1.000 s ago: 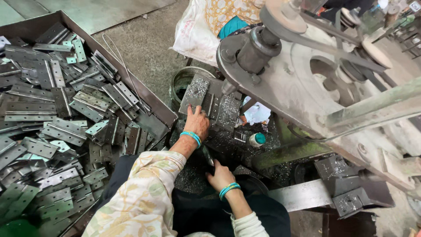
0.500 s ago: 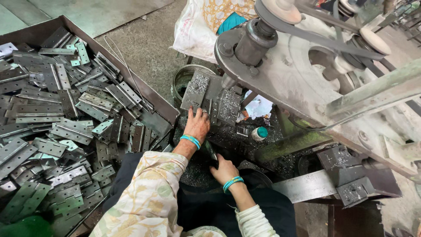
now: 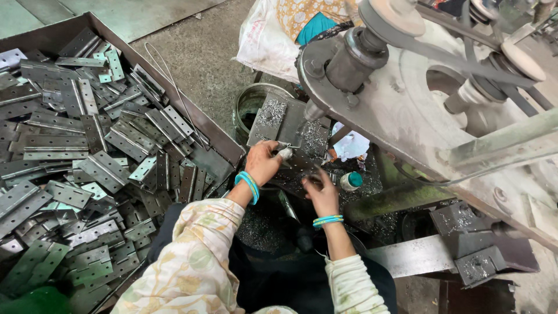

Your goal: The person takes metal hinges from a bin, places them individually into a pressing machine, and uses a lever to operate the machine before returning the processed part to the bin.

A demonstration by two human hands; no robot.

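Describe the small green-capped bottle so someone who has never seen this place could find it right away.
Start at the big grey belt-driven machine on the right and drop to the dark worktable below it, strewn with metal shavings. Just beyond the right hand stands a small bottle. Its teal-green cap is the only bright round thing among the grey metal.

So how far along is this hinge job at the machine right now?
Hard to count finished pieces: the tray holds a big heap of metal hinges, and worked ones can't be told from unworked. Metal shavings on the machine bed suggest some are done. In hand: the left hand and right hand rest on a plate under the machine. The heap suggests plenty is left.
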